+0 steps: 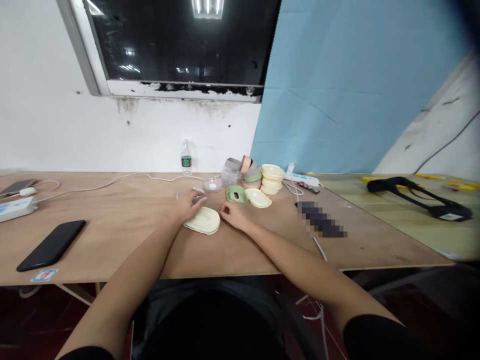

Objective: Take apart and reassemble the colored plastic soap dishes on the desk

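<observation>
On the plywood desk [123,240] I have the cream plastic oval dish [201,220] lying between both hands, the left hand [189,206] half-curled by a clear plastic ring [185,194], hold unclear, the right hand [233,215] loosely open, fingertips just beside the dish, seemingly poised to steady it

no readable text, the green bottle label [186,162] and the small table sticker [44,275] both too blurred
</observation>
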`<state>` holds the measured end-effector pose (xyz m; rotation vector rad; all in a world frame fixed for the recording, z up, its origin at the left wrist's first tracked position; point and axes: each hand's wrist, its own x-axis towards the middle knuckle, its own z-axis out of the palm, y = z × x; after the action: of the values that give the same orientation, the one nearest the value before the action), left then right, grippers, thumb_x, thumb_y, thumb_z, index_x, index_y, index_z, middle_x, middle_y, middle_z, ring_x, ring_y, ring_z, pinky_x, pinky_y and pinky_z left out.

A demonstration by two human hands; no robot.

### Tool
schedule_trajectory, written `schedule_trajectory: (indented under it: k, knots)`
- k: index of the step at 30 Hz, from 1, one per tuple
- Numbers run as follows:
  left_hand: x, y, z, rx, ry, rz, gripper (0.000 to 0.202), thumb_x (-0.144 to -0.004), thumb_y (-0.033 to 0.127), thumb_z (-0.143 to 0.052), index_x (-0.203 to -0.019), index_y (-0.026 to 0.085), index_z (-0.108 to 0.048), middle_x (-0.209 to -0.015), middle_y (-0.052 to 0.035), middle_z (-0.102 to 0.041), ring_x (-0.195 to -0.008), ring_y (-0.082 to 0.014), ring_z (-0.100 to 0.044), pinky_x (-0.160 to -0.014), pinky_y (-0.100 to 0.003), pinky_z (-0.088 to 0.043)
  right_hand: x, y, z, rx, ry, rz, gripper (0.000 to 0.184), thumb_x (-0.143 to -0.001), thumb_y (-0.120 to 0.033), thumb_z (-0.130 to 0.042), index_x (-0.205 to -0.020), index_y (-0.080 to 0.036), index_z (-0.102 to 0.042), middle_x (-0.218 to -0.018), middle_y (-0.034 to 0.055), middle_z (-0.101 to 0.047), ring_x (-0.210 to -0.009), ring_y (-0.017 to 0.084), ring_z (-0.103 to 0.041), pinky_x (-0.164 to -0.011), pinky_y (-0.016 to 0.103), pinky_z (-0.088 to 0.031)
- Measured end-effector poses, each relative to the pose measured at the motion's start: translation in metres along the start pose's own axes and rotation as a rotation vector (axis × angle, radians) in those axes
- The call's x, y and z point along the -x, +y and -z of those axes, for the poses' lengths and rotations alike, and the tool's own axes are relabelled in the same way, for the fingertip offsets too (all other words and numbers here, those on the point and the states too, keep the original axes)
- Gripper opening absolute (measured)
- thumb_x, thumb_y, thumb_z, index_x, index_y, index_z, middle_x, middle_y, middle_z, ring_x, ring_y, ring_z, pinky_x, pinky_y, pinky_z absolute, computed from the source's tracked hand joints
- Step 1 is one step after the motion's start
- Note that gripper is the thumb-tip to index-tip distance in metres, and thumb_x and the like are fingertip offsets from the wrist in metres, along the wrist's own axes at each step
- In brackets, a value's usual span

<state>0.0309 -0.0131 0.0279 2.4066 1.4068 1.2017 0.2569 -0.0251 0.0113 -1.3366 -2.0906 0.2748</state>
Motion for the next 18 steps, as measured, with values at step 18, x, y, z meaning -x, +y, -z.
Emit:
schedule_trajectory:
  k: [18]
  knots:
    - [-0.002,-0.042,0.001,-0.326,0.08,0.348,0.077,-0.066,0.065,-0.067,-0.128,0.022,-0.055,-0.14,-0.0181,-0.044,-0.129,-0.038,-0.039,-0.106,-0.051,-0.028,0.002,-0.006,0.003,-0.129,-0.198,0.219,0.021,-0.082,-0.031,-0.064,-0.099,-0.02,-0.069,-0.085,0.0037,-0.065,-0.075,0.015,-0.057,-0.068,0.026,-0.041]
